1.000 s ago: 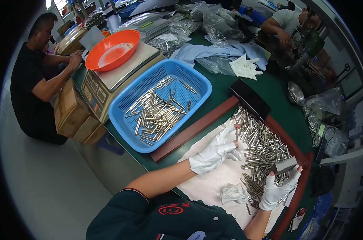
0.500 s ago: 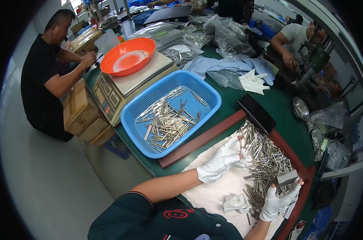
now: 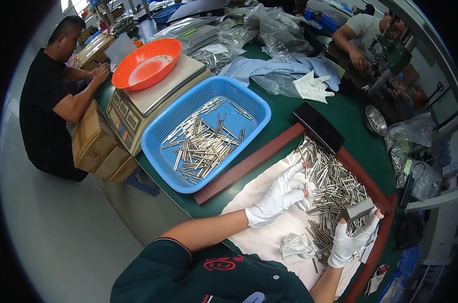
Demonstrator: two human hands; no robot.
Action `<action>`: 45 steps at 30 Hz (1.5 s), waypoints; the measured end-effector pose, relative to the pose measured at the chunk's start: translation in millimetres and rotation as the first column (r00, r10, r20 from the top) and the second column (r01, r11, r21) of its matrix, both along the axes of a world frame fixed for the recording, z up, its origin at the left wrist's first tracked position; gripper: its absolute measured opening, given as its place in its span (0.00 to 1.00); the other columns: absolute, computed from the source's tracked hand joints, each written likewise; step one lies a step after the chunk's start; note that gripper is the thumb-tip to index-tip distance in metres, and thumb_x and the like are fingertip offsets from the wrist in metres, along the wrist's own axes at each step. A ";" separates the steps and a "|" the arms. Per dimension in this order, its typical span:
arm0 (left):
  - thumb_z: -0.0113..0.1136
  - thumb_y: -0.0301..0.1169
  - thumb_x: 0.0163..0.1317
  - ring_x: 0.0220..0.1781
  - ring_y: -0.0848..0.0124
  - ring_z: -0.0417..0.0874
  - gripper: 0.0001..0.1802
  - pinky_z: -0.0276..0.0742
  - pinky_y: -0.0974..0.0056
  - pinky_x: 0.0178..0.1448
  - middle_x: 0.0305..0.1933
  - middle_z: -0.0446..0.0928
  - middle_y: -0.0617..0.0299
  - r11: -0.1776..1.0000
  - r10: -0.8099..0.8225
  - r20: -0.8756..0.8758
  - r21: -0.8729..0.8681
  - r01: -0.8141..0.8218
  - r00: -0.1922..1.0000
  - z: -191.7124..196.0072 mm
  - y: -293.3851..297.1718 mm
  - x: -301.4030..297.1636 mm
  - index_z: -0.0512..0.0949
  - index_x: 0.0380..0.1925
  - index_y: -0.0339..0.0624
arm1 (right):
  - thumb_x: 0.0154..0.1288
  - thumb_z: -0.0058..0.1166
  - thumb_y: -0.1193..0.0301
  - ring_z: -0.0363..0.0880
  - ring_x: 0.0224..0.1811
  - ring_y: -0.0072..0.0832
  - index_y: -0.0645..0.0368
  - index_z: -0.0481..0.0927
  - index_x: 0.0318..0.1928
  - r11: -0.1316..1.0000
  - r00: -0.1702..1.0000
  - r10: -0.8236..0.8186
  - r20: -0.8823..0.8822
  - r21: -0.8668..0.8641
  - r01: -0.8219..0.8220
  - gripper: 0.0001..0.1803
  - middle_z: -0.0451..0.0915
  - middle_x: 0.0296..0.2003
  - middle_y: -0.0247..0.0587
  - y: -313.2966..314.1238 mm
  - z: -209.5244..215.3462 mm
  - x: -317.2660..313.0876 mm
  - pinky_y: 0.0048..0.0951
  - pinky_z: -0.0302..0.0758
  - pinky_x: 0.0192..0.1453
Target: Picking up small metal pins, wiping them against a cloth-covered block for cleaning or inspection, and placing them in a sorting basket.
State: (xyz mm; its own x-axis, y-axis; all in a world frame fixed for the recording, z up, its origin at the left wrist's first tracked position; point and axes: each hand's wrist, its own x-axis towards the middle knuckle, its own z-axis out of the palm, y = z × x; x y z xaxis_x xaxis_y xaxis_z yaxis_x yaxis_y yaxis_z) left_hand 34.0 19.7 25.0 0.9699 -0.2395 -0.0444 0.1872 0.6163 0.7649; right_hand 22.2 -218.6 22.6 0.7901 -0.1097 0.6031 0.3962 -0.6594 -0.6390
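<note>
My left hand (image 3: pixel 275 201), in a white glove with bare fingertips, is over the left edge of a heap of metal pins (image 3: pixel 335 189). Its thumb and forefinger pinch one slim metal pin (image 3: pixel 306 177), held on end between the two tips. At the heap's lower right, my right hand (image 3: pixel 346 246), gloved the same way, grips a grey rectangular block (image 3: pixel 358 209) between thumb and fingers. Beneath the heap lies a pale cloth (image 3: pixel 249 199). A crumpled white cloth (image 3: pixel 297 246) rests between my hands, beside the pins.
A blue perforated basket (image 3: pixel 156 174) with more pins stands left of a reddish-brown bar (image 3: pixel 249 164). Behind are a scale (image 3: pixel 122 118) bearing an orange bowl (image 3: pixel 120 76), a black block (image 3: pixel 319 127) and a white glove (image 3: pixel 312 87). Two people sit nearby, left and far right.
The whole view has shifted slightly, so things sit a little higher and further left. Both hands keep nearly the same places over the heap, with the same grips.
</note>
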 end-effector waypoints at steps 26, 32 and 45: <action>0.45 0.10 0.55 0.42 0.82 0.71 0.37 0.71 0.76 0.46 0.46 0.71 0.65 0.820 -0.096 0.184 0.572 -0.027 0.978 -12.5 -16.3 -14.1 0.60 0.68 0.39 | 0.38 0.65 0.67 0.75 0.47 0.43 0.63 0.70 0.58 0.931 0.912 0.337 -0.235 -0.062 -0.360 0.41 0.74 0.48 0.50 40.7 18.1 1.9 0.38 0.72 0.52; 0.45 0.06 0.48 0.44 0.80 0.74 0.41 0.70 0.77 0.52 0.49 0.75 0.66 0.733 -0.103 0.447 0.638 -0.236 0.888 -15.4 -14.9 -14.3 0.64 0.66 0.39 | 0.37 0.65 0.67 0.75 0.47 0.42 0.63 0.71 0.57 0.924 0.897 0.355 -0.265 -0.046 -0.379 0.40 0.74 0.48 0.49 42.2 18.0 0.4 0.37 0.72 0.52; 0.52 0.14 0.52 0.31 0.59 0.83 0.32 0.79 0.62 0.35 0.38 0.81 0.51 0.650 -0.029 0.704 0.553 -0.522 0.710 -21.6 -18.4 -8.2 0.70 0.60 0.44 | 0.38 0.66 0.68 0.75 0.47 0.41 0.63 0.72 0.56 0.914 0.886 0.393 -0.247 0.000 -0.405 0.38 0.74 0.47 0.48 43.6 20.1 -1.4 0.37 0.73 0.52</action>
